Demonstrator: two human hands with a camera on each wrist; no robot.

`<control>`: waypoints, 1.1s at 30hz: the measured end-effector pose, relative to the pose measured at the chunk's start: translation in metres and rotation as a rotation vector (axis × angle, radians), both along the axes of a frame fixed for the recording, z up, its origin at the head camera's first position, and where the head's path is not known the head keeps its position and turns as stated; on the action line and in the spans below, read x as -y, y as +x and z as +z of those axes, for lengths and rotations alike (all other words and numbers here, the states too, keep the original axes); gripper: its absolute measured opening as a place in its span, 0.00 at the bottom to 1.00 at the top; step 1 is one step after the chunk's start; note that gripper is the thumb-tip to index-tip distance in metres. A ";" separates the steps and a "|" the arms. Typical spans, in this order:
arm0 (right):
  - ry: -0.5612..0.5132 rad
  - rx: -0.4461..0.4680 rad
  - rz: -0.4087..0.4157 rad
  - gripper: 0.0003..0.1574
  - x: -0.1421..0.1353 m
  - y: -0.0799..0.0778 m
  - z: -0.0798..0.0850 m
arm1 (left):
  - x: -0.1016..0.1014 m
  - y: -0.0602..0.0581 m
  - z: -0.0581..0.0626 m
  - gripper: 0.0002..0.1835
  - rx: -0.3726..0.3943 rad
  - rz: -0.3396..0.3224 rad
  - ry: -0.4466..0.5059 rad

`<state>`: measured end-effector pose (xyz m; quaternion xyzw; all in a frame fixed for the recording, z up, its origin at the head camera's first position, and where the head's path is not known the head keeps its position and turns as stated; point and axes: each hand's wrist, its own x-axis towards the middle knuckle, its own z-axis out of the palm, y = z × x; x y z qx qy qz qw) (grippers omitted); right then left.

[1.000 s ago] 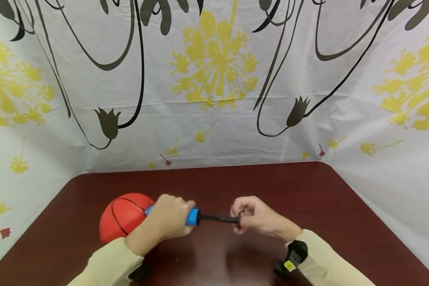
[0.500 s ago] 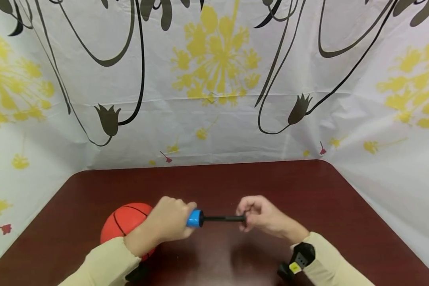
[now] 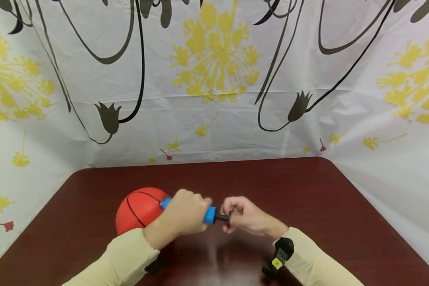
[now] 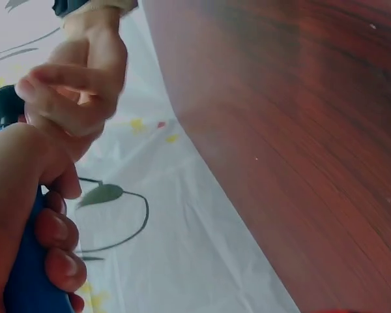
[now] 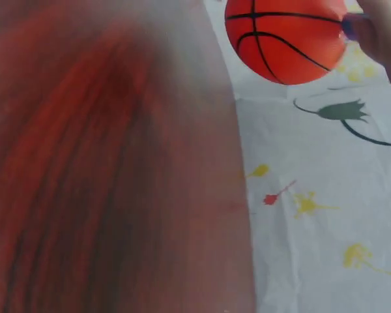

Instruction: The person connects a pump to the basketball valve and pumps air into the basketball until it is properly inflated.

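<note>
My left hand (image 3: 184,214) grips the blue barrel of a hand pump (image 3: 210,215), held roughly level above the table. At the pump's left end is an orange-red basketball (image 3: 139,210) with black lines, joined to the nozzle end; the needle itself is hidden. My right hand (image 3: 248,217) pinches the black handle at the other end, and only a short piece of black rod shows. In the left wrist view, curled fingers wrap the blue barrel (image 4: 36,280). The right wrist view shows the basketball (image 5: 287,42) raised off the table.
A dark reddish-brown table (image 3: 271,182) lies beneath both hands. Behind and beside it hangs a white sheet (image 3: 157,131) printed with yellow flowers and grey stems. A black wrist device (image 3: 284,250) is strapped over the right sleeve.
The pump rod slid farther out by half a second ago and is now pushed mostly into the barrel. My right hand came left; my left hand, with pump and ball, shifted right and up.
</note>
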<state>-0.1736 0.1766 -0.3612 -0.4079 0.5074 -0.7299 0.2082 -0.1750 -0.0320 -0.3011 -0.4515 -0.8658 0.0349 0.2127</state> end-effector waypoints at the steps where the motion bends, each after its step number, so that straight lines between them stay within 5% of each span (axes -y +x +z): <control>1: 0.005 -0.004 -0.017 0.03 0.001 0.000 0.000 | -0.002 0.000 -0.001 0.15 0.007 0.000 0.000; 5: 0.000 -0.029 -0.018 0.03 -0.005 0.002 0.006 | 0.000 -0.001 -0.004 0.15 0.047 -0.011 0.016; 13: -0.152 -0.060 0.133 0.10 -0.041 0.004 0.014 | 0.029 -0.007 -0.006 0.15 0.004 -0.013 0.085; 18: -0.073 -0.015 0.075 0.07 -0.027 0.002 0.007 | 0.026 -0.008 -0.006 0.15 -0.018 -0.008 0.037; 26: 0.076 -0.063 -0.070 0.06 0.009 -0.006 0.005 | 0.010 -0.007 -0.010 0.15 -0.003 0.008 0.006; 33: -0.002 -0.053 0.030 0.05 -0.020 -0.004 0.015 | 0.030 -0.012 -0.013 0.15 -0.022 -0.015 0.092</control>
